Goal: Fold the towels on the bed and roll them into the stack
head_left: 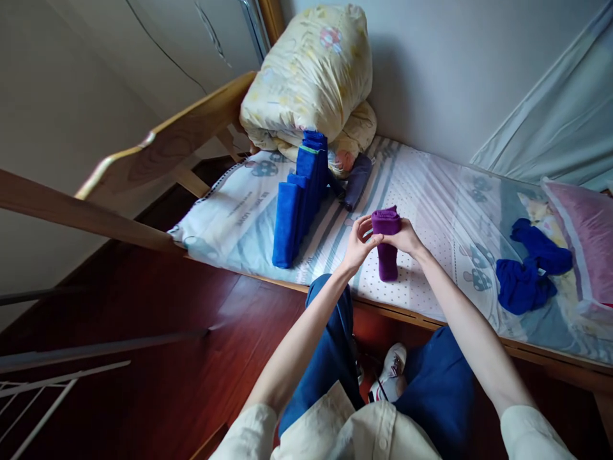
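A purple towel [387, 263], folded into a narrow upright block, stands over the bed in front of me. My left hand [359, 244] closes on its left side, with the thumb reaching across the front. On the other side, my right hand [405, 237] grips it; most of those fingers are hidden behind the cloth. To the left, several folded blue towels [290, 220] stand in a row of rising steps. A dark grey rolled cloth [358, 182] lies behind them. Two crumpled blue cloths [524, 284] lie on the bed at the right.
The bed [426, 191] has a patterned sheet under clear plastic. A bundled yellow quilt [311, 70] sits by the wooden headboard [172, 137]. A pink pillow [587, 236] is at the far right. White metal rails [52, 390] stand at lower left on the reddish floor [158, 306].
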A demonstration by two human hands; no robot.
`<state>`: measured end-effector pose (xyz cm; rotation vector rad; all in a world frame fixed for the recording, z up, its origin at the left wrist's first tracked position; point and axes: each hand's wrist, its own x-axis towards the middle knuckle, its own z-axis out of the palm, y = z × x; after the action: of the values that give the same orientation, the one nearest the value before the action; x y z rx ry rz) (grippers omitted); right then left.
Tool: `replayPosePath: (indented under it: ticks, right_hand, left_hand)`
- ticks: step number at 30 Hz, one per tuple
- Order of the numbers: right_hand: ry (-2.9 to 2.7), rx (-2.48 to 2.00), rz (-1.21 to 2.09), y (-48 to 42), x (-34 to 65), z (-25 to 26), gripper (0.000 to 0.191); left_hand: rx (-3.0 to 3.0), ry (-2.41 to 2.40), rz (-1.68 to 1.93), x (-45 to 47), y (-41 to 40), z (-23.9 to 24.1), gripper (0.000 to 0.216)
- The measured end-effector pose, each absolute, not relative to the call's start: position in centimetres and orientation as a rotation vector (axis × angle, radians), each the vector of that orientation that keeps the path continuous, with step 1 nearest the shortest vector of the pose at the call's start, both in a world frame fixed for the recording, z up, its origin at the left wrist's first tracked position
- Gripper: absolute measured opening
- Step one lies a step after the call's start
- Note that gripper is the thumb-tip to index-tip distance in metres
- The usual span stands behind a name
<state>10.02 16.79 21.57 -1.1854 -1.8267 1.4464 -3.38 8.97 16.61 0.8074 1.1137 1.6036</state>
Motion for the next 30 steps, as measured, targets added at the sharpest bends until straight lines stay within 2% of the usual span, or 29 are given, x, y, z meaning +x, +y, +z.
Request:
replayPosePath:
  ticks: [4,7,10,20,30]
  right_hand:
    - [-1.632,-1.134,1.368,18.8,5.2,23.0,0.046]
    - [-1.547,-1.083,1.347,20.6,1.4,23.4,0.053]
    - [-1.520,-1.041,1.324,22.8,-2.0,23.0,0.058]
    - [-1.574,-0.782,1.380,30.7,-8.3,18.1,0.075]
    - [-1.643,-0.764,1.357,34.3,-11.5,12.7,0.066]
  left_hand:
    - [0.964,1.293,1.381,-6.1,10.3,13.4,0.081]
    - [1.028,1.590,1.261,-7.8,12.1,11.3,0.068]
    - [0.980,1.799,1.289,-9.6,14.4,10.1,0.056]
    - [0.914,1.964,1.209,-16.2,19.3,6.6,0.048]
    - [0.768,1.927,1.296,-18.3,22.6,4.0,0.060]
